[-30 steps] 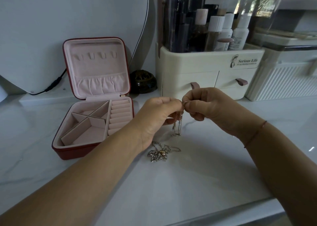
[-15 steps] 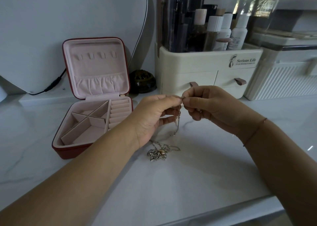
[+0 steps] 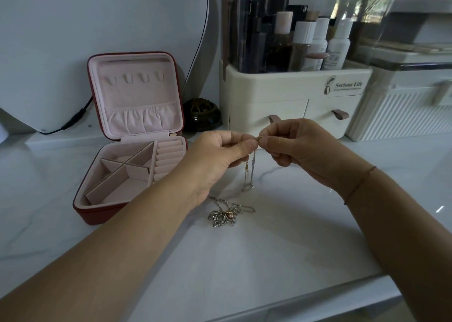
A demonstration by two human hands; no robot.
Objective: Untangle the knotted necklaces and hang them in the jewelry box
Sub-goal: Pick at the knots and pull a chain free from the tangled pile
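A white marble desk (image 3: 305, 236) fills the bottom of the frame. At the upper left stands a big white rounded mirror (image 3: 97, 28). A thin black cable (image 3: 73, 121) runs down from its lower edge. In the upper middle sits a cream plastic makeup box (image 3: 276, 89) with two drawers. Each drawer has a small pink pull tab (image 3: 340, 114). Tall bottles with white caps (image 3: 303, 45) stand inside its top. Just left of it is a small dark round pot (image 3: 202, 115). At the right edge stands a white box with ridged sides (image 3: 401, 116).
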